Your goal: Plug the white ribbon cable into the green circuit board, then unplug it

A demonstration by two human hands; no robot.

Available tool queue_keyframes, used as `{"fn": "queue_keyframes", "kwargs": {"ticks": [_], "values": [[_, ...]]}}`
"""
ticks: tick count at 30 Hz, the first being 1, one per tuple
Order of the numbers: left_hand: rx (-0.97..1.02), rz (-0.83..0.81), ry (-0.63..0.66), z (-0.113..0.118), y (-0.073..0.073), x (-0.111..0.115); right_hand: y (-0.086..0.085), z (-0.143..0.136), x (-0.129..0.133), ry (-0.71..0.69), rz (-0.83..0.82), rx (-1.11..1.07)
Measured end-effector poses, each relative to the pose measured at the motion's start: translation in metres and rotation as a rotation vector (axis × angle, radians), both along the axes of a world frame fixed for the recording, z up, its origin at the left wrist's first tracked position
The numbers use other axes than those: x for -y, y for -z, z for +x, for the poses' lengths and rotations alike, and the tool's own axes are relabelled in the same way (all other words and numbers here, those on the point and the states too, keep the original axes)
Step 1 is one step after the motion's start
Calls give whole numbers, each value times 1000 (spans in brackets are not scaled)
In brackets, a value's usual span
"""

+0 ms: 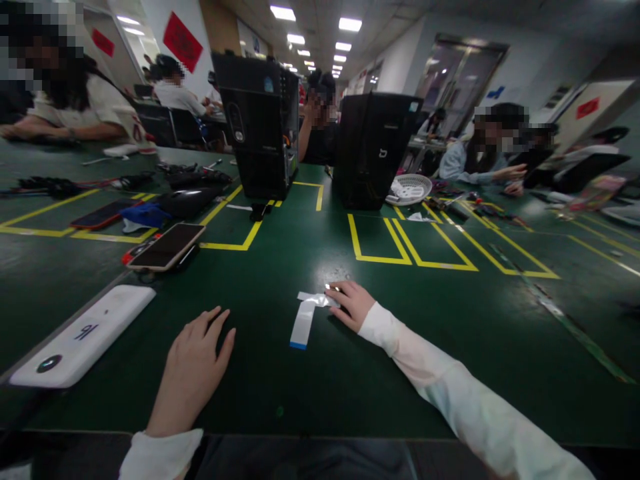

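Head view, centre of the frame: a white strip (303,323) with a blue end lies bent on the worktop (273,387). The right hand (353,305) is at its upper right end, though whether clamped I cannot tell; the left hand (193,360), lower left, has its grip apart.

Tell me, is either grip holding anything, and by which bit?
The left grip holds nothing. The right grip is at the right end of the white strip, but whether it pinches that end or only touches it can't be told.
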State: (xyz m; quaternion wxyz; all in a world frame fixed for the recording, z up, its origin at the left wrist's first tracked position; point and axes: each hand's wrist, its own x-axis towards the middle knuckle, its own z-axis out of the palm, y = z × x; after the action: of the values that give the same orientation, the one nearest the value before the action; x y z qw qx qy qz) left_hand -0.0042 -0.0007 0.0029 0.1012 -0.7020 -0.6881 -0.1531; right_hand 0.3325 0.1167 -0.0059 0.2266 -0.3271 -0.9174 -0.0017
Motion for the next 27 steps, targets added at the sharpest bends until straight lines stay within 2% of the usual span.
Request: {"fn": "queue_keyframes", "kwargs": {"ticks": [5, 10, 12, 14, 17, 20, 22, 24, 27], "values": [[-7, -1, -8, 0, 0, 0, -7, -33, 24, -73, -60, 9], [10, -1, -12, 3, 2, 2, -15, -39, 35, -98, -118, 41], [32, -14, -7, 1, -3, 2, -17, -37, 35, -109, -126, 41], [57, -29, 14, -7, -16, -3, -18, -36, 34, -118, -133, 43], [76, 20, 22, -33, -50, -22, -18, -35, 33, -128, -131, 41], [92, 45, -114, -67, -88, -54, -17, -36, 33, -135, -123, 38], [94, 28, -165, -86, -105, -75, -17, -36, 33, -134, -119, 37], [95, -19, -182, -98, -114, -93, -16, -36, 32, -134, -120, 39], [83, -64, -188, -104, -114, -107, -17, -35, 32, -142, -122, 47]]}}
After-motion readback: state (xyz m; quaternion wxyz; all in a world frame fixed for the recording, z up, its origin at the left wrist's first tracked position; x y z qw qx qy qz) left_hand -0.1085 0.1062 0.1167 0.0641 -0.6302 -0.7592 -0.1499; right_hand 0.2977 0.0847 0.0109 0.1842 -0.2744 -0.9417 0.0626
